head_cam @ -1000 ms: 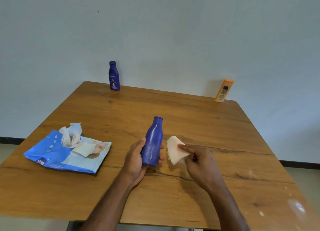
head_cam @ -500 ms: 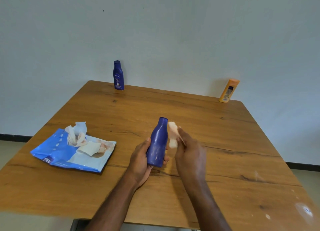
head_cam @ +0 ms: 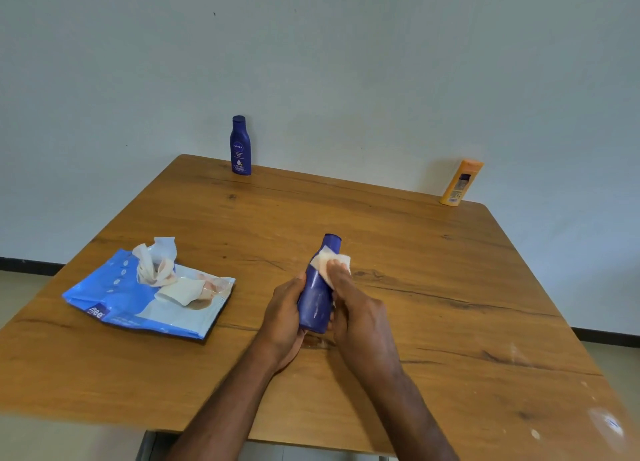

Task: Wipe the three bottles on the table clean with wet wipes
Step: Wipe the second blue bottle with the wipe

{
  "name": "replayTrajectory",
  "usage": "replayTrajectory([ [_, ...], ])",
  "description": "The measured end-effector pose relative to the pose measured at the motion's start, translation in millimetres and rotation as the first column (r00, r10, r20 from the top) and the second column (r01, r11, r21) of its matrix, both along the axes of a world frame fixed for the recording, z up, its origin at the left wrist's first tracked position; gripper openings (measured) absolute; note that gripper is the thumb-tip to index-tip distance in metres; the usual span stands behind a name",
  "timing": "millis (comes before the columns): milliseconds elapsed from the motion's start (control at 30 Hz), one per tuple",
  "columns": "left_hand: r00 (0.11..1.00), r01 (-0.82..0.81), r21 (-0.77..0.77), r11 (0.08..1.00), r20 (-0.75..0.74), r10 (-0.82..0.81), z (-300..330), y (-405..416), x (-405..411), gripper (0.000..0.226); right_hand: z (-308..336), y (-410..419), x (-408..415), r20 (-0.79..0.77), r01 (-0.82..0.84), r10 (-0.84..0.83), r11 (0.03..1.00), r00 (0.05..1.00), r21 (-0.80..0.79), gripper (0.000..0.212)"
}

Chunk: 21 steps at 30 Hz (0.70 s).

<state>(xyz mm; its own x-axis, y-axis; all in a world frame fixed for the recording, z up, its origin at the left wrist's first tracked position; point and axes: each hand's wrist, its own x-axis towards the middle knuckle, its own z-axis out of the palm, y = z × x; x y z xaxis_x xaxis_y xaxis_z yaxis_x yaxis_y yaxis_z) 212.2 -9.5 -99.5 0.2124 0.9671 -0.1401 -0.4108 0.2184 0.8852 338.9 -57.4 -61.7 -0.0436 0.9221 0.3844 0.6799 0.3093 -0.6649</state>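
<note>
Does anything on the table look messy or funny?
A little. The wipes pack lies open with crumpled wipes sticking out. The orange bottle at the far right corner looks tilted, though the wide lens may cause that. Nothing is spilled.

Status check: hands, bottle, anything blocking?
Left hand grips blue bottle. Right hand presses wet wipe on its neck. Nothing in the way.

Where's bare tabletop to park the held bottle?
Free: wide middle of the table between the far blue bottle and orange bottle; also the right half. Crowded: front left, taken by the wipes pack.
</note>
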Motion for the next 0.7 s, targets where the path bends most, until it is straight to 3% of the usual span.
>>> replayTrajectory([
  [133, 1.000, 0.017, 0.019, 1.000, -0.012, -0.016, 1.0, -2.0, -1.0, 0.041, 12.7, 22.8, -6.1, 0.150, 0.020, -0.016, 0.999, 0.989, -0.026, 0.050],
  [300, 0.999, 0.017, 0.017, 1.000, 0.041, -0.017, 0.6, -1.7, -4.3, 0.041, 2.3, 4.5, -17.0, 0.274, -0.142, 0.140, 0.990, 0.952, -0.012, 0.059],
  [433, 0.999, -0.027, -0.014, 1.000, 0.038, 0.027, -0.1, 0.1, -4.5, 0.042, -9.6, -15.8, -12.4, 0.147, -0.123, 0.122, 0.992, 0.982, -0.006, 0.074],
  [567, 1.000, 0.005, 0.009, 1.000, -0.017, -0.005, 3.3, -0.5, -0.7, 0.042, -2.6, 1.8, -4.5, -0.008, 0.015, -0.015, 1.000, 1.000, -0.013, 0.053],
  [700, 1.000, -0.003, 0.017, 1.000, 0.004, 0.003, 2.7, -2.3, -0.9, 0.041, 9.2, 21.0, -11.3, 0.085, 0.026, -0.026, 1.000, 0.996, -0.003, 0.045],
])
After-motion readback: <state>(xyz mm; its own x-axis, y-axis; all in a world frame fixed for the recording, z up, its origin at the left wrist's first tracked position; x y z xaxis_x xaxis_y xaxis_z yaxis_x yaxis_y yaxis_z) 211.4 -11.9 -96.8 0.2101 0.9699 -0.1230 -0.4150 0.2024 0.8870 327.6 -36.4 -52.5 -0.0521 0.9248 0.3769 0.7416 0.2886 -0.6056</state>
